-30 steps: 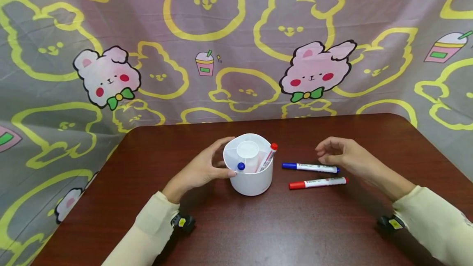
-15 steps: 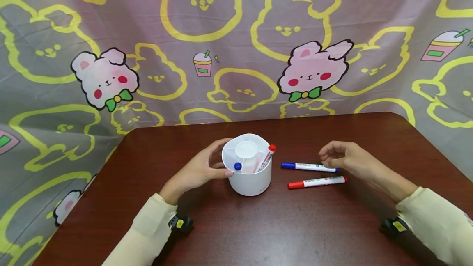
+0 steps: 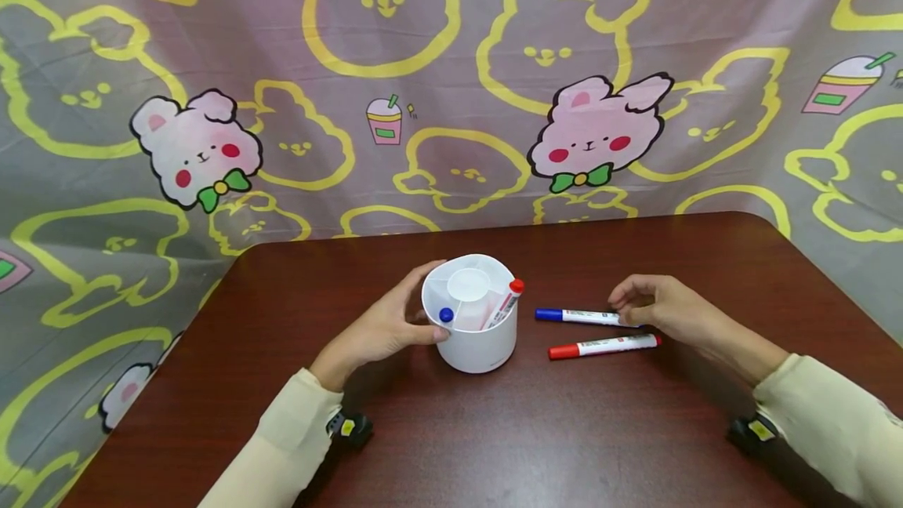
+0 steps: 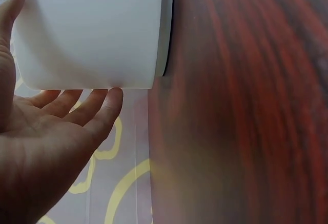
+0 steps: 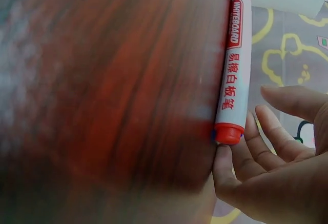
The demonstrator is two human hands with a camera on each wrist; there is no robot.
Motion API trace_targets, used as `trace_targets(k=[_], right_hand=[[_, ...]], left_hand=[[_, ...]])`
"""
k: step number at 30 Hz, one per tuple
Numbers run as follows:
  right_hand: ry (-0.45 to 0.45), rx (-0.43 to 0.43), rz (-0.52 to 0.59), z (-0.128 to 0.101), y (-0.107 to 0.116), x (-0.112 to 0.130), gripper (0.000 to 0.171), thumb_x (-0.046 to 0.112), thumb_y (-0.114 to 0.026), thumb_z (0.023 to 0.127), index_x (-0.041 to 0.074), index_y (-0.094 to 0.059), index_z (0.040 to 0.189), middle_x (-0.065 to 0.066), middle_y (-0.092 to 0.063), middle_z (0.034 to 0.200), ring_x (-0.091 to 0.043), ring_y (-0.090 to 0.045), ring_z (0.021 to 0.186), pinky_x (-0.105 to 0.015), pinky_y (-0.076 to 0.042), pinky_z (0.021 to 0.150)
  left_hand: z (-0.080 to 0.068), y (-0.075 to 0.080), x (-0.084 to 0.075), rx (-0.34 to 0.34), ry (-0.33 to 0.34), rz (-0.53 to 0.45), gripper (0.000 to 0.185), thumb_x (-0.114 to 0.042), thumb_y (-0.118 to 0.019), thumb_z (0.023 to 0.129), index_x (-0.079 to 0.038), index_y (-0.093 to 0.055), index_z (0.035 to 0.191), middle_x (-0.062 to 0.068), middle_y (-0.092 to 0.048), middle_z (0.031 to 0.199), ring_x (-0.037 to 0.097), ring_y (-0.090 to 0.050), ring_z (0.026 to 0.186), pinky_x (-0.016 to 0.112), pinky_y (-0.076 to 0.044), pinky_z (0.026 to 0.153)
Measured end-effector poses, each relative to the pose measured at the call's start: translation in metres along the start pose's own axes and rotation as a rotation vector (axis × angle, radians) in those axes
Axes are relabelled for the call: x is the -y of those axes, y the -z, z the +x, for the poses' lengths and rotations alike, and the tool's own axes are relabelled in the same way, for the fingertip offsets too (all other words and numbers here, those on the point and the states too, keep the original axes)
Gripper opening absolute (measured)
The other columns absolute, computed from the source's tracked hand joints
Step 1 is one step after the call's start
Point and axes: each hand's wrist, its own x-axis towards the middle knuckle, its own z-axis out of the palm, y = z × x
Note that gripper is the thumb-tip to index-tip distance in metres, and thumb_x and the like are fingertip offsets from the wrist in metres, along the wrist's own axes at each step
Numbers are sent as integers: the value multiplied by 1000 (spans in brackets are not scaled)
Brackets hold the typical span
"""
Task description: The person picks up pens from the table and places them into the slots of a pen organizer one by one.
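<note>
A white round pen holder with compartments stands on the table. My left hand holds it from the left, thumb at the near rim and fingers against its far side. Inside it a red marker leans right, and a blue-ended marker shows in the front left compartment. To the right lie a blue whiteboard marker and, nearer, a red whiteboard marker. Over the blue one's right end hovers my right hand, fingers loosely bent. In the right wrist view, a gap separates its thumb from its fingers.
The dark reddish-brown table runs back to a patterned curtain hanging close behind it. Each wrist carries a small black camera, such as the left one.
My right hand has come lower and closer to the blue marker, now covering its right end. The left hand stays on the pen holder. The head view has shifted slightly.
</note>
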Motion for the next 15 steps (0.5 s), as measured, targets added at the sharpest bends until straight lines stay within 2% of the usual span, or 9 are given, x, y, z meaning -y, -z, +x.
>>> trace_targets(k=[9, 15], right_hand=[[-11, -10, -19, 2, -6, 0, 25, -1, -68, 95, -7, -65, 118, -14, -69, 106, -18, -64, 92, -24, -59, 76], [-5, -15, -32, 2, -9, 2, 24, -4, -68, 93, -8, -65, 116, -14, -68, 103, -19, -63, 92, -24, -59, 75]], left_hand=[[-1, 0, 0, 1, -3, 2, 104, -10, -89, 84, -13, -24, 164, 18, -40, 160, 38, -51, 136, 50, -51, 108], [0, -2, 0, -6, -4, 9, 104, -4, -87, 84, -13, -23, 165, 18, -40, 159, 37, -54, 133, 46, -53, 105]])
